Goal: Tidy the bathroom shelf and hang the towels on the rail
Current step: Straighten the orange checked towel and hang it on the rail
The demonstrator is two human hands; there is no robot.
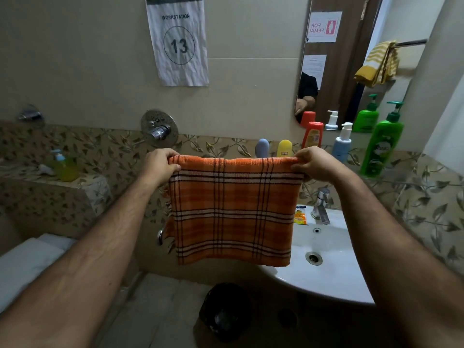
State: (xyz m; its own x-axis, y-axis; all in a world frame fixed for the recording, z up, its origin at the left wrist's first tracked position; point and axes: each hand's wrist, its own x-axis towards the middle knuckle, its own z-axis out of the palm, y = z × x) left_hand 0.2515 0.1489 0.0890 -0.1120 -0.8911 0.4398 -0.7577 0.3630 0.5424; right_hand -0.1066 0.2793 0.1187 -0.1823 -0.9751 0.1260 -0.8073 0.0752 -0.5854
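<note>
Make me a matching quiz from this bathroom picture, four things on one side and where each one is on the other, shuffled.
Things:
1. orange plaid towel
2. green pump bottle
3. black bin
4. yellow striped towel

Places:
A. on the floor under the basin
B. seen in the mirror, on a rail
C. held up by left hand and right hand
D. on the ledge right of the mirror

Pairs: 1-C, 2-D, 3-A, 4-B

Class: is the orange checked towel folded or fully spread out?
Folded: the orange checked towel hangs doubled over its top edge between the left hand and the right hand.
</note>
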